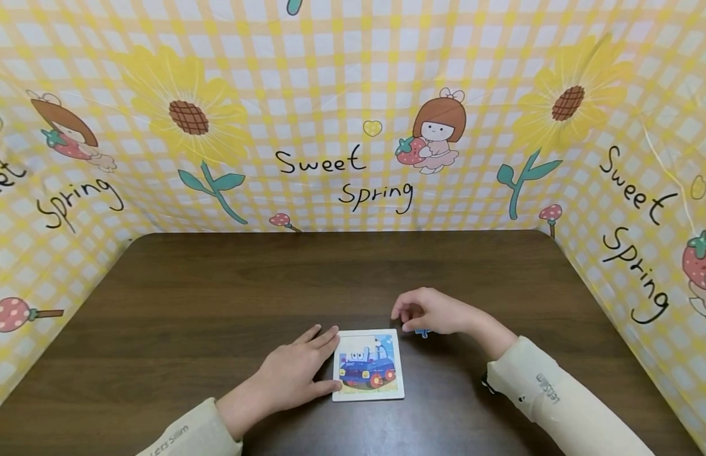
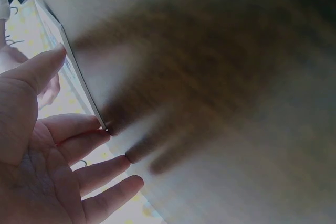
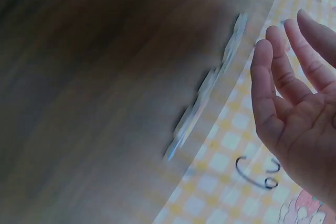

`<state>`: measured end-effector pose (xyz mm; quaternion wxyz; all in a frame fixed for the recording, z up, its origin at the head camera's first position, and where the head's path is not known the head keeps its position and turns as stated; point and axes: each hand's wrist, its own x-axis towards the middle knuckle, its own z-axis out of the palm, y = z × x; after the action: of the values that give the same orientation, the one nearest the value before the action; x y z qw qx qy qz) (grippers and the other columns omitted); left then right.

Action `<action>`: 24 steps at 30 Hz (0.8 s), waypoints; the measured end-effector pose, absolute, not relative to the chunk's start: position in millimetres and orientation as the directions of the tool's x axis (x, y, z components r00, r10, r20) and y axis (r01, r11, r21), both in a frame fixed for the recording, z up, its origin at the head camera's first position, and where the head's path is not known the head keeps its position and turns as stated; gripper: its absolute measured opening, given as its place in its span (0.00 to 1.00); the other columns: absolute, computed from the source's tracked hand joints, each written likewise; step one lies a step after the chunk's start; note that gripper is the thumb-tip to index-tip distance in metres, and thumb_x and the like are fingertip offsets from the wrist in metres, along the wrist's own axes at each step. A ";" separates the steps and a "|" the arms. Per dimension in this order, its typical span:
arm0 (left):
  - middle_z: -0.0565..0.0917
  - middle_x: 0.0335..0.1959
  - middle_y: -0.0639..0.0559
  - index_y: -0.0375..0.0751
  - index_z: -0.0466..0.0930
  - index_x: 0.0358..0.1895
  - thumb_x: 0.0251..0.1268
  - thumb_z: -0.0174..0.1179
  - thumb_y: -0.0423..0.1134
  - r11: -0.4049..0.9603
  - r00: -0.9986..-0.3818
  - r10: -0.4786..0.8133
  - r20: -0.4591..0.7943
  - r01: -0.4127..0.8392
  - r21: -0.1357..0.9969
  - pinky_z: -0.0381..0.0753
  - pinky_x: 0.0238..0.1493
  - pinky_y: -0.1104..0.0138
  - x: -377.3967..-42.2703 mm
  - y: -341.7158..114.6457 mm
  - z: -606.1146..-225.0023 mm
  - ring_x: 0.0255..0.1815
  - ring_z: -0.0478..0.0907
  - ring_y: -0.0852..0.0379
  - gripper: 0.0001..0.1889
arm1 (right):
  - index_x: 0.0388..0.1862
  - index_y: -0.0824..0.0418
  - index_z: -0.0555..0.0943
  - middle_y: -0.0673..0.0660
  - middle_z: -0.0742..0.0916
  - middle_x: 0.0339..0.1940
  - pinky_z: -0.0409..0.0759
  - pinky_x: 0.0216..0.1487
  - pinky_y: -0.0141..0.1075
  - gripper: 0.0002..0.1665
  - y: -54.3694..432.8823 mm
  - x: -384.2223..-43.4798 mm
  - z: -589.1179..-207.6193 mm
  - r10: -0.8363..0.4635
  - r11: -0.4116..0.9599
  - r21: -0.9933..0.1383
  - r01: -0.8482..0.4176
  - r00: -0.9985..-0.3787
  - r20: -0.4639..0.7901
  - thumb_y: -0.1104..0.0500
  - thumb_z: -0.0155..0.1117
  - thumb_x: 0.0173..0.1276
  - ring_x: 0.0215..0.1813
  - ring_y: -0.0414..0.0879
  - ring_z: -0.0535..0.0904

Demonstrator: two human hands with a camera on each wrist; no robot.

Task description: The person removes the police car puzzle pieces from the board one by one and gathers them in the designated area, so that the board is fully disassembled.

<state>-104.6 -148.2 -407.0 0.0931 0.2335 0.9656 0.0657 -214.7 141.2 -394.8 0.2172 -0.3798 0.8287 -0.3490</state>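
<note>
A small square jigsaw puzzle (image 1: 367,373) shows a blue cartoon tractor with red wheels inside a white frame (image 1: 369,398). The upper left of its picture is a pale patch. My left hand (image 1: 290,377) rests against the frame's left side, fingers straight, with thumb low and fingertips near the top corner. To the right of the puzzle, my right hand (image 1: 435,310) hovers over the table, its fingers loosely bent with nothing between them. Partly hidden under it lies a blue puzzle piece (image 1: 423,333). The right wrist view catches loose pieces (image 3: 207,90) edge-on, apart from the fingertips.
The dark brown wooden table (image 1: 244,272) has rounded far corners. A yellow checked cloth (image 1: 330,76) with flowers and lettering hangs behind it and along both sides.
</note>
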 end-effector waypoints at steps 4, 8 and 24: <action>0.67 0.76 0.51 0.41 0.69 0.72 0.62 0.62 0.64 0.884 -0.875 0.460 -0.153 0.434 0.175 0.83 0.49 0.46 -105.4 -148.0 -407.2 0.76 0.64 0.42 0.41 | 0.45 0.63 0.83 0.53 0.82 0.32 0.76 0.29 0.29 0.09 127.5 -212.1 -396.4 -0.800 0.465 -0.724 -0.509 -0.591 -0.099 0.67 0.66 0.67 0.29 0.39 0.74; 0.68 0.76 0.51 0.41 0.69 0.72 0.61 0.62 0.64 0.884 -0.875 0.458 -0.156 0.432 0.176 0.83 0.49 0.46 -105.8 -148.0 -407.6 0.76 0.64 0.42 0.41 | 0.45 0.61 0.84 0.54 0.83 0.34 0.75 0.32 0.29 0.09 116.1 -210.6 -399.8 -0.830 0.447 -0.706 -0.550 -0.548 -0.099 0.67 0.67 0.66 0.31 0.38 0.74; 0.67 0.76 0.50 0.41 0.68 0.72 0.62 0.62 0.64 0.883 -0.871 0.460 -0.172 0.428 0.194 0.83 0.48 0.46 -106.0 -148.7 -406.5 0.77 0.62 0.41 0.42 | 0.43 0.54 0.85 0.52 0.79 0.42 0.73 0.42 0.29 0.13 99.4 -200.6 -401.1 -0.861 0.480 -0.605 -0.635 -0.472 -0.188 0.67 0.71 0.62 0.38 0.43 0.73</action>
<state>-106.0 -148.7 -406.5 0.1070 0.2303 0.9643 0.0749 -200.6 99.4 -401.1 0.2422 -0.4532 0.8255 -0.2333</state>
